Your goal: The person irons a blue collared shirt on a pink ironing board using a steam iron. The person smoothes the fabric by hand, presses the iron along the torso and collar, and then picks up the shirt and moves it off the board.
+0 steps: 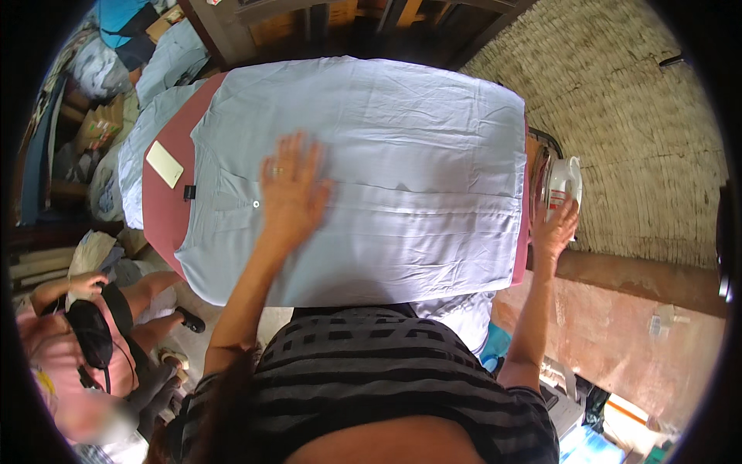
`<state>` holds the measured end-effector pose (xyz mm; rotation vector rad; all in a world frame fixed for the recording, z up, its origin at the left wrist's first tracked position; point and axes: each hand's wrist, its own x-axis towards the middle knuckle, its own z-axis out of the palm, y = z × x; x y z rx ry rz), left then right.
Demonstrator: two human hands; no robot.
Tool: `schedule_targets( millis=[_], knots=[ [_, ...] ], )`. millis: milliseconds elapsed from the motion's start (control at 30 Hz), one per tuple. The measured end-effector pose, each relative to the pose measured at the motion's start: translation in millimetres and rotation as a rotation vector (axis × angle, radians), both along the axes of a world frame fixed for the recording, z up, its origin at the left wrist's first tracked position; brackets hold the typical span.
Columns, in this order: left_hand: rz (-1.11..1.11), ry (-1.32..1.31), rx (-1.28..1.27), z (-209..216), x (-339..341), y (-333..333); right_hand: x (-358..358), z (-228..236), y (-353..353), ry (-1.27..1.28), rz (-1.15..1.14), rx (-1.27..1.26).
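Observation:
A light blue shirt (pixel 402 155) with a half-button placket lies spread over a maroon ironing board (pixel 165 213), its neckline toward the left end. Creases show along its far edge and near its hem on the right. My left hand (pixel 294 189) lies palm down on the shirt beside the placket, fingers spread, slightly blurred. At the board's right end, my right hand (pixel 555 230) has its fingers curled at a white clothes iron (pixel 570 179). The hand partly covers the iron's near end. A pale phone (pixel 165 164) rests on the board left of the collar.
A woven mat wall (pixel 610 100) rises beyond the iron on the right, above a brown ledge (pixel 641 282). Bags and folded cloth (pixel 166 66) are piled at the far left. Another person in a pink top (pixel 66 340) sits at the lower left. Dark wooden furniture (pixel 363 27) stands behind the board.

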<state>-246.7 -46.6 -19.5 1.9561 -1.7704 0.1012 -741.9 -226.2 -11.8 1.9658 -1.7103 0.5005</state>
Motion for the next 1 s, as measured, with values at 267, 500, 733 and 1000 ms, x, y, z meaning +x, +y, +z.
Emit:
schedule_targets(
  millis=[267, 500, 733, 1000],
  knots=[
    [-0.158, 0.009, 0.094, -20.4, -98.2, -23.6, -84.8, 23.8, -55.7, -0.144, 0.111, 0.102],
    [-0.013, -0.047, 0.09, -22.0, -89.4, -28.2, -83.9, 41.6, -92.7, -0.971, 0.207, 0.762],
    [0.044, 0.054, 0.027, -13.3, -83.6, 31.1, -19.1, 98.9, -20.2, -0.669, 0.177, 0.792],
    [0.283, -0.083, 0.183, -33.8, -11.4, 80.0, 143.5, 115.1, 65.9, -0.379, 0.807, 0.831]
  ],
)
